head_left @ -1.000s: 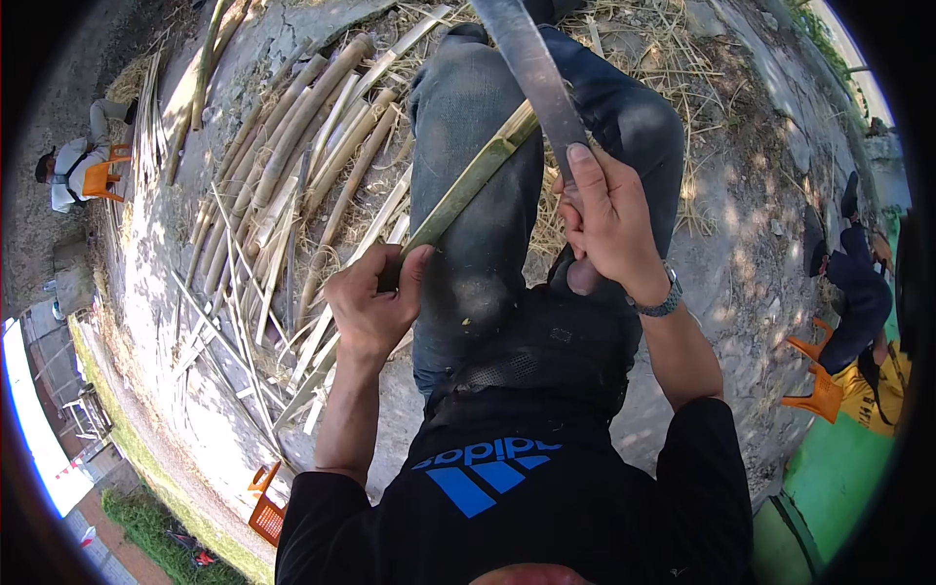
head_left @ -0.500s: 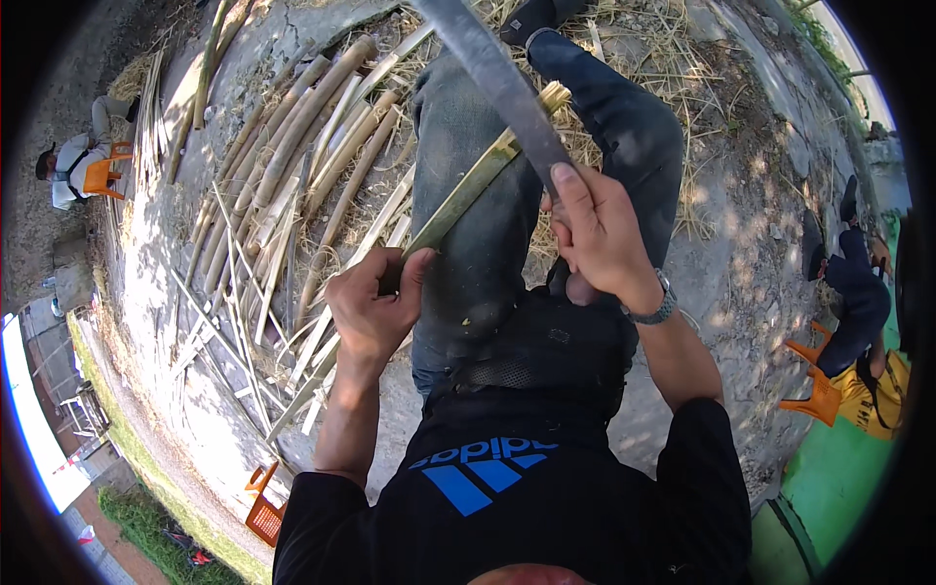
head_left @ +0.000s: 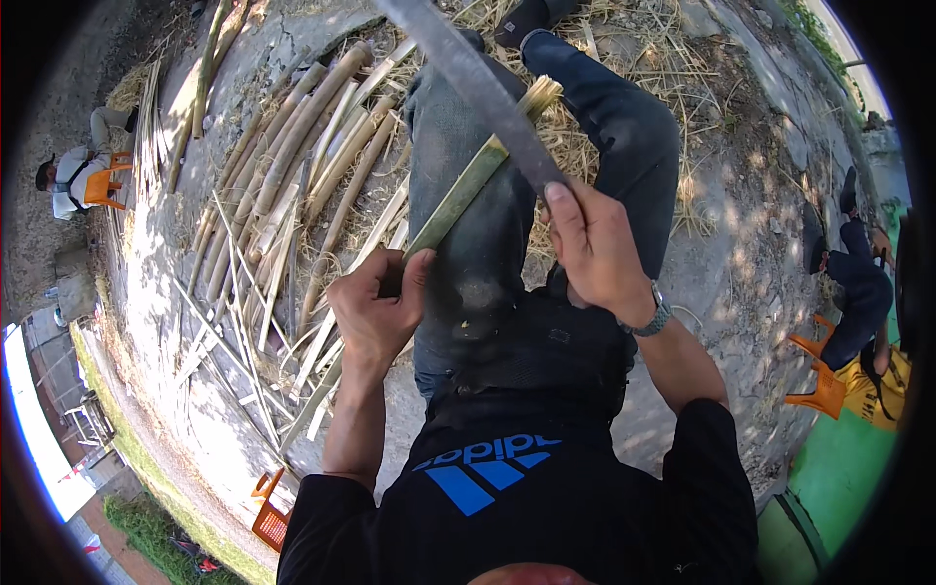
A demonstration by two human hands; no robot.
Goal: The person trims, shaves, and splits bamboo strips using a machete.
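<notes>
A green-skinned bamboo strip (head_left: 458,202) runs aslant over my lap, its pale frayed end pointing up and away. Around its lower part, my left hand (head_left: 375,304) is closed, thumb along the strip. My right hand (head_left: 600,244) grips a machete whose long grey blade (head_left: 478,88) slants up to the left and crosses over the strip close to the frayed end. The fingers hide its handle, and the blade's tip lies beyond the upper edge of the view. Dark jeans (head_left: 468,278) on my legs are beneath the strip.
Bamboo poles (head_left: 302,146) and split strips (head_left: 244,322) lie on the ground at left. Pale shavings (head_left: 673,68) litter the ground around my feet. People sit on orange chairs at far left (head_left: 100,185) and far right (head_left: 824,390). Another orange chair (head_left: 270,517) stands lower left.
My right hand and the machete have shifted slightly left, and the blade slants more to the left. More of the strip's frayed end shows past the blade. My left hand has barely moved.
</notes>
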